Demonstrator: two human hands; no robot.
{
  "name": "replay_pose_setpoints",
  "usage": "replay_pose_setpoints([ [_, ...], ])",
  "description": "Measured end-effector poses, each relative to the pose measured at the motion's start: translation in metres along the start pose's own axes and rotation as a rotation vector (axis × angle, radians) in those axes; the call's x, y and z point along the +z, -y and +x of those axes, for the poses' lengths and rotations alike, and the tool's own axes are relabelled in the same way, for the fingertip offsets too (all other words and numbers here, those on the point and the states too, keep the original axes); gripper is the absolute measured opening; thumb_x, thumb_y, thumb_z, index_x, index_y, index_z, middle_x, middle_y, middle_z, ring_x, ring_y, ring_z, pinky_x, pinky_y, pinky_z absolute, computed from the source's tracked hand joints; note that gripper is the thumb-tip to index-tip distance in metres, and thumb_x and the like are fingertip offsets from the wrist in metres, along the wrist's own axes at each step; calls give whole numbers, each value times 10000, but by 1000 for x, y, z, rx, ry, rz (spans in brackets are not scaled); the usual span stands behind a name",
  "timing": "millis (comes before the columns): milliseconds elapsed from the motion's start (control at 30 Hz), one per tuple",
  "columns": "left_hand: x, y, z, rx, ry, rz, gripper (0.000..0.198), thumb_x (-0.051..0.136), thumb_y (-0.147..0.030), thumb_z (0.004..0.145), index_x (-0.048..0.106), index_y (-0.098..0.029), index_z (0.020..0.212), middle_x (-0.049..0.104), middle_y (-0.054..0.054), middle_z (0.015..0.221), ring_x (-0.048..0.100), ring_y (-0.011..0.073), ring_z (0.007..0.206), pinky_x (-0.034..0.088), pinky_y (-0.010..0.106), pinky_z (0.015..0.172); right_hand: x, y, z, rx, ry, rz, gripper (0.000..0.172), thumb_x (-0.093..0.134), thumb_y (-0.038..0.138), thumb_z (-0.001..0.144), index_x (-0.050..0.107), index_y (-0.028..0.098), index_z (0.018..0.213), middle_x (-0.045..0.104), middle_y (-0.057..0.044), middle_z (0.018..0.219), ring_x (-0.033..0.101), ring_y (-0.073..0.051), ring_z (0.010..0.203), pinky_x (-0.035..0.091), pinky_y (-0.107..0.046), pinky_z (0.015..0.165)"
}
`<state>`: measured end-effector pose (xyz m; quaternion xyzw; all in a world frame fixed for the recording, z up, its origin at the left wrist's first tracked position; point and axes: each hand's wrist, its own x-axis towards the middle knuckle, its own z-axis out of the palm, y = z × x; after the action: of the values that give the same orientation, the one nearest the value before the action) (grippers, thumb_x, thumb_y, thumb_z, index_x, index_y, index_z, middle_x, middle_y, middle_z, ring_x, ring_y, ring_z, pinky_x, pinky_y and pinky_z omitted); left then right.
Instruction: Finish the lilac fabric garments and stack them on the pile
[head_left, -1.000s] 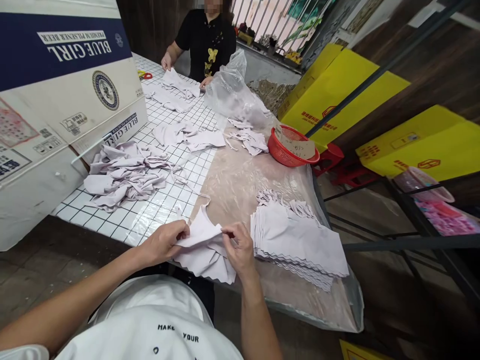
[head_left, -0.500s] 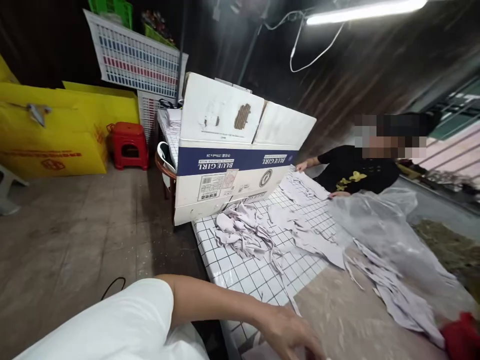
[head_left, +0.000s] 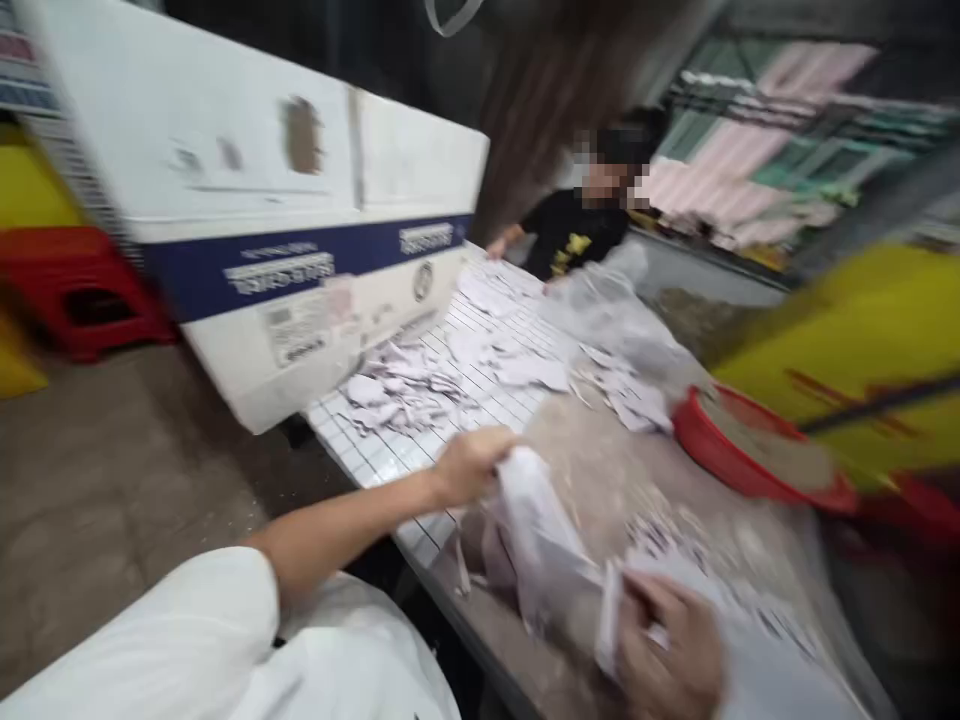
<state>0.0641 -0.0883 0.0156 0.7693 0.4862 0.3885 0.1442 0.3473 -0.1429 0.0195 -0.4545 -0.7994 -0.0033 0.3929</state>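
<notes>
My left hand [head_left: 476,465] is closed on the upper end of a pale cloth piece [head_left: 536,510], stretched slantwise above the near part of the table. At its lower end, my right hand [head_left: 671,640] has its fingers bent around the cloth's edge. Both hands are smeared by motion. More pale cloth [head_left: 504,570] hangs below the held piece, partly hidden by it. A heap of pale cut cloth pieces [head_left: 409,385] lies beyond my left hand on the checked tabletop [head_left: 367,440].
A tall white carton [head_left: 307,190] stands along the table's left side. Across the table, a person in black [head_left: 574,235] has a hand on cloth. A red basin [head_left: 750,450] sits at right near crumpled clear plastic [head_left: 630,310]. A red stool [head_left: 82,290] is far left.
The view has swung right. My left hand has risen from the tabletop and now grips cloth. My right hand has come into view on the same piece.
</notes>
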Motion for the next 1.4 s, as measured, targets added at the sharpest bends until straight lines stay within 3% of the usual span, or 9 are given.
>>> replay_pose_setpoints([
  [100,-28,33,-30,-23,272,46,32,609,-200,788,598,-185,815,619,81,864,559,232,860,458,327,765,17,13,-19,60,369,211,141,550,279,943,670,248,876,660,-36,766,602,-176,642,479,-289,582],
  [167,-39,56,-43,-15,533,8,62,651,-222,784,620,-188,826,624,65,855,565,220,837,454,306,744,31,16,-19,204,383,267,167,533,291,958,657,228,865,660,-24,742,604,-162,637,481,-277,606],
  [233,-42,65,-44,-44,561,-8,117,595,-284,867,636,-182,907,631,74,932,580,216,871,461,311,781,47,15,-15,318,312,265,174,521,295,960,654,211,884,665,-36,782,615,-169,687,495,-287,659],
  [467,11,29,14,235,688,-193,416,687,-386,822,642,-177,1178,626,155,1253,551,290,1152,422,399,993,94,8,13,220,464,232,56,690,223,822,659,213,868,656,-71,997,572,-239,991,467,-411,912],
  [733,5,21,63,-19,1171,-533,369,653,-503,832,675,-135,827,615,2,681,534,125,602,392,205,537,58,-1,37,456,394,667,312,528,446,928,639,187,794,593,5,722,532,-131,670,425,-234,599],
  [933,-15,25,69,-204,1129,-741,384,795,-483,701,737,-137,858,690,41,760,602,164,671,465,220,581,45,-7,41,487,294,718,351,586,503,876,657,181,755,563,7,652,492,-121,607,403,-235,558],
  [1067,-22,31,62,-273,1326,-633,417,794,-498,699,759,-156,935,706,37,758,622,180,674,476,230,595,24,-10,38,519,205,717,358,604,530,861,680,194,762,591,-1,662,503,-131,597,410,-245,552],
  [1267,-30,44,36,-69,1168,-276,227,809,-378,649,731,-204,771,659,-3,666,528,137,551,344,216,513,-2,-7,26,343,905,736,322,618,439,887,749,172,764,686,-31,719,591,-146,649,453,-253,613],
  [1400,-21,43,15,-28,1062,-187,184,745,-396,725,705,-219,751,664,14,699,560,161,600,355,234,562,23,-1,14,370,828,535,196,591,302,897,730,181,832,668,1,723,570,-131,641,430,-234,601],
])
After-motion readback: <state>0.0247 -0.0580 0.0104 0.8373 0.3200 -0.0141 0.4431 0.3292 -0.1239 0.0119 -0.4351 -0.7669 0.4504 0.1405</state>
